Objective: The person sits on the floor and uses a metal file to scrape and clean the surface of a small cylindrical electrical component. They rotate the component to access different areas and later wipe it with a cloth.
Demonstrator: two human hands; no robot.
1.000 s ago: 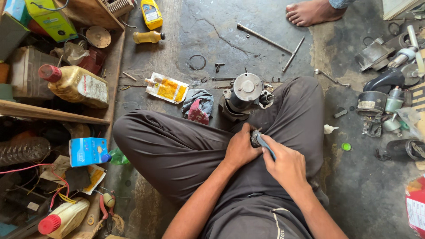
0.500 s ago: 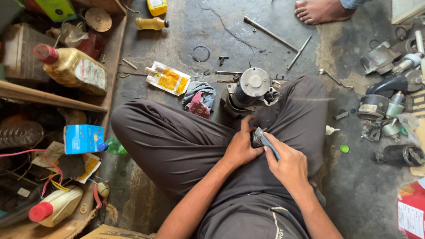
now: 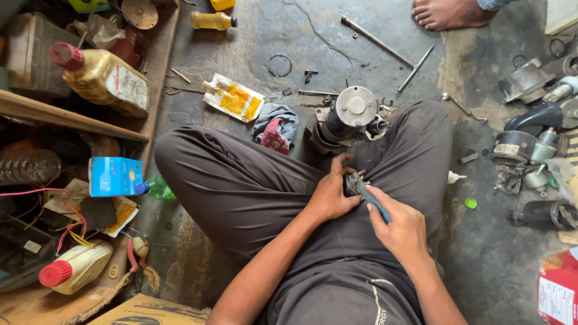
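Stained concrete floor lay under the seated person; over the lap, the left hand (image 3: 330,195) gripped a small metal part (image 3: 351,182), while the right hand (image 3: 402,229) closed around a blue-handled tool (image 3: 374,201), its long axis slanting up-left into the part.

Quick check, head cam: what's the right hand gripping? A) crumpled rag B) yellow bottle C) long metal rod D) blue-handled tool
D: the right hand wraps a blue-handled tool whose tip meets the small metal part pinched in the left hand, over the lap; the yellow bottle, long metal rod and rag all lie untouched on the floor.
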